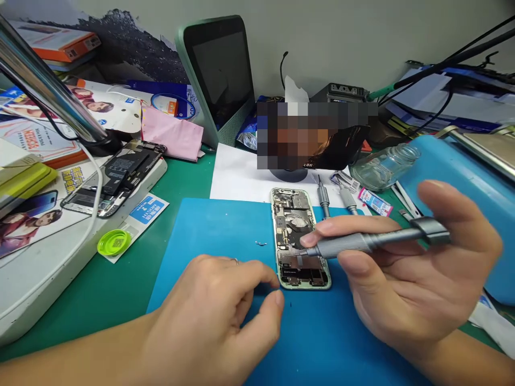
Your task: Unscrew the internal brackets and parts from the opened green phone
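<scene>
Blue mat (209,230) laid on green desk (100,289); opened phone (300,241) steadied by loosely curled, empty left hand (217,311); screwdriver (362,242) gripped by right hand (418,284), tip on phone.

Knurled grey metal screwdriver (362,242), matt blue rubbery mat (209,230), clear glossy glass jar (384,166).

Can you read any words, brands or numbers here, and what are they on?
Nothing reads clearly.
Blue card by the green lid: white print, blurred.
Magazine covers: headlines too small.
Pink packet: too small.
Screwdriver in the right hand: no mark shows.
</scene>
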Available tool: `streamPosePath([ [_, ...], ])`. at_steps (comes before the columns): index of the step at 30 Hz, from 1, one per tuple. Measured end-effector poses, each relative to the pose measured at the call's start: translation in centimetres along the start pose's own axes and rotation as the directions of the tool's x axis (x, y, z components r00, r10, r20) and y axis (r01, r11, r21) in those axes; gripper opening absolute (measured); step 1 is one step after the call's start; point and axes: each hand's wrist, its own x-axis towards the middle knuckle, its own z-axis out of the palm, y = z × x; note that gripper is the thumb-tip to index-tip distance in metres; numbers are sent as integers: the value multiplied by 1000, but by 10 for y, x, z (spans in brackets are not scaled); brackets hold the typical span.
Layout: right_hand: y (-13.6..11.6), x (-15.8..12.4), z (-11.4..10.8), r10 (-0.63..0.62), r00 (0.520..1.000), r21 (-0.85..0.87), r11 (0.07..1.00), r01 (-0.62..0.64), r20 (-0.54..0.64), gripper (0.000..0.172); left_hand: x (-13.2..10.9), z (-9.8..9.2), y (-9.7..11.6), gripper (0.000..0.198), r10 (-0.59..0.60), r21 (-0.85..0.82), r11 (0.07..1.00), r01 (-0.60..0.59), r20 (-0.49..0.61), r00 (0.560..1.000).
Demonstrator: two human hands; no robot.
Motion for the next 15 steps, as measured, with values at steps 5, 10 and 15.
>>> streamPosePath([
  [5, -9, -6, -2, 31, 999, 6, 1000, -31, -24, 56, 1, 0, -3, 16, 3, -68, 998, -6, -43, 999],
  [10, -16, -4, -2, 44, 999, -7, 999, -44, 24, 51, 2, 2, -4, 20, 48, -69, 996, -52, -61, 997],
  [15, -13, -4, -2, 28, 998, 26, 999, -30, 56, 63, 2, 3, -5, 27, 106, -52, 993, -108, -28, 994],
])
